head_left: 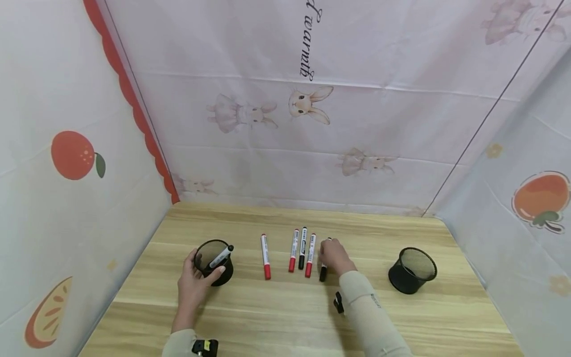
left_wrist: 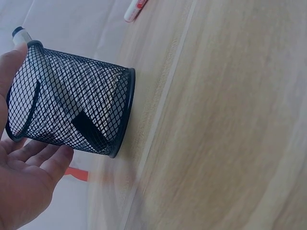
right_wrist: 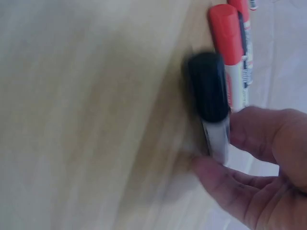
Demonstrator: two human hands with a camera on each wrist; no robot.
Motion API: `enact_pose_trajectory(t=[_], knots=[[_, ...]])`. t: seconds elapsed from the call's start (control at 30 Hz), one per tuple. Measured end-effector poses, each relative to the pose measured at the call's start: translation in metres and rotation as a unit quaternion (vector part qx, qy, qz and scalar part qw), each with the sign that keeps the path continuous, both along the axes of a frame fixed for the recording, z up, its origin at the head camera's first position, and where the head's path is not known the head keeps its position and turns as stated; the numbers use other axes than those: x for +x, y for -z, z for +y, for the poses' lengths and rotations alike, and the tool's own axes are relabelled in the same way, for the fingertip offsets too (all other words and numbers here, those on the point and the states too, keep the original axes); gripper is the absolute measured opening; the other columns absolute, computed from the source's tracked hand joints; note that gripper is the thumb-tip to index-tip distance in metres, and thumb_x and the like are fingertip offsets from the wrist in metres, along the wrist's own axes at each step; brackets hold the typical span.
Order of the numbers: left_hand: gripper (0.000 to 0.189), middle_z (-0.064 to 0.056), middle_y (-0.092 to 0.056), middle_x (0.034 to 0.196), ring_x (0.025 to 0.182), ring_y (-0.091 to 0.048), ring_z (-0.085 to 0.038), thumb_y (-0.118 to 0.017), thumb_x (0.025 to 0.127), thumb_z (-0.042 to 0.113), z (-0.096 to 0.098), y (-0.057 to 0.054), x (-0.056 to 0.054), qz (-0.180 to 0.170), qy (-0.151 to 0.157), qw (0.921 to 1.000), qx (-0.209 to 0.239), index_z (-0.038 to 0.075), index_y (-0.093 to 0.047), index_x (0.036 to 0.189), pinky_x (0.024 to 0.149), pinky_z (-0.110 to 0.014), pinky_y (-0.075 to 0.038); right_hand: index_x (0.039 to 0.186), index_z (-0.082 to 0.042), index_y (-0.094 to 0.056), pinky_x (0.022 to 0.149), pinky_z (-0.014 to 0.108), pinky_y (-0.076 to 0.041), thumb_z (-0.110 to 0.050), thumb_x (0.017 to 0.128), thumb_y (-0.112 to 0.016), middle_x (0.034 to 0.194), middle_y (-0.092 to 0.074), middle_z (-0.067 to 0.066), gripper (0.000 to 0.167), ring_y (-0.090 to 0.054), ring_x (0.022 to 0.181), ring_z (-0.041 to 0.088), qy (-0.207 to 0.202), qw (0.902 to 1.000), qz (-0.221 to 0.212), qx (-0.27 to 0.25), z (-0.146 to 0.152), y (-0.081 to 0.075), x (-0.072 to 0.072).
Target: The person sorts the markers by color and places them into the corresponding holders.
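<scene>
On the left, my left hand (head_left: 192, 290) holds a black mesh pen cup (head_left: 228, 271), its thumb at the rim and the other fingers around the far side. Inside the cup a white marker with a black cap (left_wrist: 60, 91) leans against the wall, one end poking above the rim. My right hand (head_left: 335, 255) pinches a black-capped marker (right_wrist: 208, 88) between thumb and fingers, close over the table. Just left of it lie a red marker (head_left: 311, 255), a black marker (head_left: 303, 249) and another red marker (head_left: 293, 251), side by side.
A separate red marker (head_left: 265, 257) lies between the left cup and the group. At the right stands a second black mesh cup (head_left: 401, 280). Printed cloth walls (head_left: 267, 173) border the wooden table (head_left: 267, 317) at the back and both sides.
</scene>
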State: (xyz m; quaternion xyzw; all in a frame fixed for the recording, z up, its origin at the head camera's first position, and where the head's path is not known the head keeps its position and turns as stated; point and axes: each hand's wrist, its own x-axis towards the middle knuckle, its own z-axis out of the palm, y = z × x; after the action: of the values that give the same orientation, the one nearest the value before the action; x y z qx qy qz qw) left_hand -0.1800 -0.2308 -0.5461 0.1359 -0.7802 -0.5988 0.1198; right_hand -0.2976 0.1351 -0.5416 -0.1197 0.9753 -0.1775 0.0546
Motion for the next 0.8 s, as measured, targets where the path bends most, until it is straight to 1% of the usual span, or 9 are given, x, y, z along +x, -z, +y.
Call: enact_pose_trajectory(t=[0.1, 0.3, 0.37, 0.5, 0.57, 0.7, 0.8], knots=[[0.103, -0.018, -0.029, 0.146, 0.129, -0.031, -0.038, -0.081, 0.07, 0.038, 0.0, 0.002, 0.0, 0.003, 0.002, 1.0, 0.0, 0.013, -0.019, 0.148, 0.104, -0.046, -0.031, 0.066, -0.006, -0.058, 0.06, 0.033, -0.046, 0.002, 0.077, -0.062, 0.069, -0.05, 0.006, 0.014, -0.047, 0.072, 0.021, 0.005, 0.9999, 0.01, 0.005, -0.001, 0.004, -0.002], [0.102, -0.017, -0.031, 0.145, 0.129, -0.031, -0.037, -0.081, 0.07, 0.036, -0.001, 0.004, -0.001, 0.01, -0.002, 0.9999, -0.001, 0.012, -0.02, 0.148, 0.104, -0.045, -0.031, 0.063, -0.006, -0.058, 0.057, 0.032, -0.045, 0.003, 0.077, -0.061, 0.07, -0.048, 0.007, 0.017, -0.046, 0.07, 0.021, 0.012, 0.9998, 0.014, -0.002, -0.002, 0.007, -0.003], [0.102, -0.017, -0.031, 0.145, 0.129, -0.031, -0.037, -0.081, 0.07, 0.037, -0.001, 0.003, -0.001, 0.009, -0.001, 1.0, -0.001, 0.013, -0.02, 0.148, 0.104, -0.045, -0.031, 0.062, -0.005, -0.057, 0.053, 0.03, -0.044, 0.003, 0.079, -0.06, 0.066, -0.048, 0.007, 0.019, -0.046, 0.064, 0.02, 0.016, 0.9997, 0.006, -0.02, -0.001, 0.007, -0.003], [0.102, -0.017, -0.031, 0.145, 0.129, -0.031, -0.038, -0.082, 0.07, 0.036, -0.001, 0.003, 0.0, 0.008, 0.0, 1.0, 0.003, 0.012, -0.019, 0.148, 0.104, -0.046, -0.031, 0.071, -0.003, -0.06, 0.05, 0.027, -0.045, 0.004, 0.08, -0.06, 0.068, -0.053, 0.005, 0.011, -0.049, 0.06, 0.016, 0.03, 0.9957, -0.01, -0.087, -0.002, 0.001, -0.002], [0.102, -0.017, -0.031, 0.145, 0.129, -0.031, -0.038, -0.082, 0.07, 0.034, -0.001, 0.003, 0.0, 0.01, 0.0, 0.9999, 0.006, 0.012, -0.02, 0.148, 0.104, -0.046, -0.03, 0.078, -0.003, -0.061, 0.052, 0.027, -0.046, 0.004, 0.08, -0.062, 0.074, -0.055, 0.004, 0.007, -0.051, 0.063, 0.016, 0.036, 0.9928, -0.01, -0.114, -0.003, -0.003, 0.0], [0.102, -0.018, -0.031, 0.145, 0.129, -0.032, -0.037, -0.082, 0.07, 0.034, -0.001, 0.004, -0.001, 0.011, -0.003, 0.9999, 0.006, 0.012, -0.021, 0.148, 0.104, -0.046, -0.031, 0.084, -0.002, -0.062, 0.055, 0.028, -0.047, 0.002, 0.081, -0.064, 0.08, -0.057, 0.005, 0.005, -0.052, 0.066, 0.017, 0.036, 0.9922, -0.002, -0.119, -0.006, -0.011, 0.002], [0.102, -0.018, -0.031, 0.144, 0.129, -0.032, -0.037, -0.082, 0.069, 0.035, -0.001, 0.005, -0.002, 0.011, -0.004, 0.9999, 0.006, 0.012, -0.021, 0.148, 0.104, -0.046, -0.031, 0.085, -0.002, -0.062, 0.053, 0.027, -0.047, 0.001, 0.082, -0.064, 0.08, -0.056, 0.006, 0.004, -0.052, 0.065, 0.016, 0.042, 0.9921, -0.01, -0.118, -0.007, -0.014, 0.003]])
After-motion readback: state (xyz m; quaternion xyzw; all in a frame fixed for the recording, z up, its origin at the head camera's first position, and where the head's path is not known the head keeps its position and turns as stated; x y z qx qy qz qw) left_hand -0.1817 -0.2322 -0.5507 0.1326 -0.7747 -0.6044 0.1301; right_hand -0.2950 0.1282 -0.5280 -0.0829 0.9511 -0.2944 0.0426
